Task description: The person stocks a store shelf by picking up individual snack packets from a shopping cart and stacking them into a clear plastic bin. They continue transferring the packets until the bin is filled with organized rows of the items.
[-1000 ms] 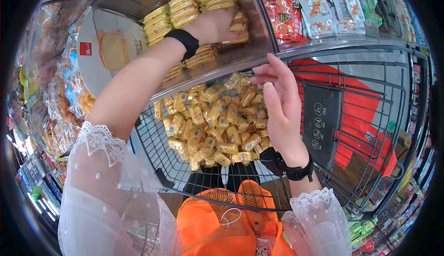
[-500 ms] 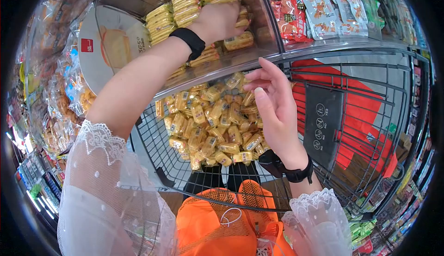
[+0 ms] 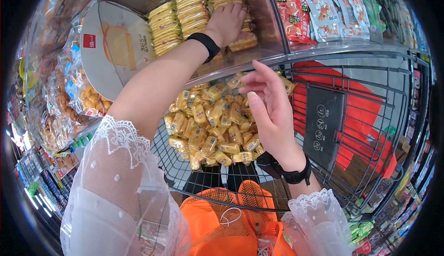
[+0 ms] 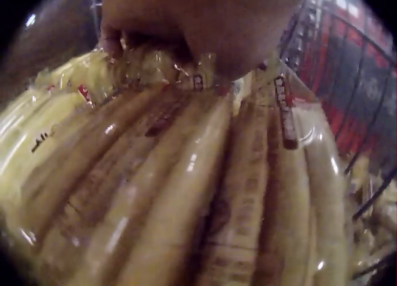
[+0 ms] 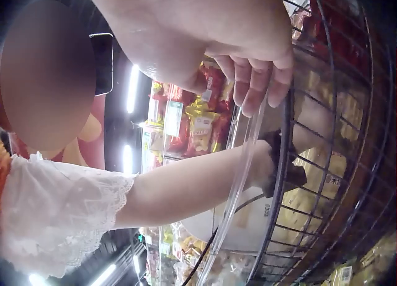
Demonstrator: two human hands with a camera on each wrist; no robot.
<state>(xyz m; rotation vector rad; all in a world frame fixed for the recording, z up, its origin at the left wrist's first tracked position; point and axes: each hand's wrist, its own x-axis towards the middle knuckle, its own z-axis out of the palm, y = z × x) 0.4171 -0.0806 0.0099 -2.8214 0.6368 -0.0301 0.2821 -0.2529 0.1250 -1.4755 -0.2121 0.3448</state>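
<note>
Left hand shifted rightward over packets, fingers seemingly more spread; right hand leftward

Head view bright, edge-warped; left wrist view dim, blurry; wrappers glinting.

Sleeves, pair: sheer white mesh, scattered white dots, lace cuffs with scalloped edges. Left hand: black strap at the wrist, small black block-shaped device attached. Right hand: black wristband, boxy black module. Garment: bright orange, partly perforated mesh, thin white cord loop. Legwear: black.
</note>
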